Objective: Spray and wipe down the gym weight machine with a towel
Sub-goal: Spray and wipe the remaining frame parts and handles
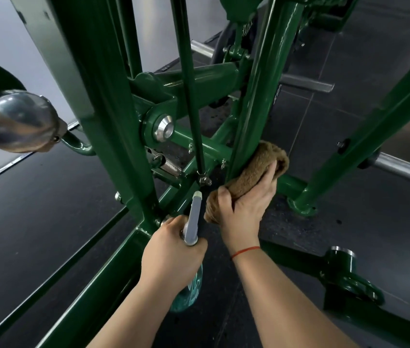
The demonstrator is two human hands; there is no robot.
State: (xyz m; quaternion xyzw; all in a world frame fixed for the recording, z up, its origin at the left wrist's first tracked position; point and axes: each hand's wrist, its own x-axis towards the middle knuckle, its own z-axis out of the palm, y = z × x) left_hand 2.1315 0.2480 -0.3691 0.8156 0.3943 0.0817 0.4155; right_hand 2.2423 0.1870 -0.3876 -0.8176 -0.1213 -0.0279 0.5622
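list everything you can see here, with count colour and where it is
weight machine frame: one, dark green, fills the middle and both sides of the view
towel: one, brown, pressed against a green upright near its base
spray bottle: one, grey nozzle over a clear teal body, lower centre, nozzle pointing at the frame
spring: one, silver, low inside the frame, left of centre
bars: three, silver, sticking out at upper centre and right
knob: one, silver, round, far left
floor: one, dark grey, under the machine
bracelet: one, red string, on the right wrist
left hand: one, grips the spray bottle
right hand: one, grips the towel
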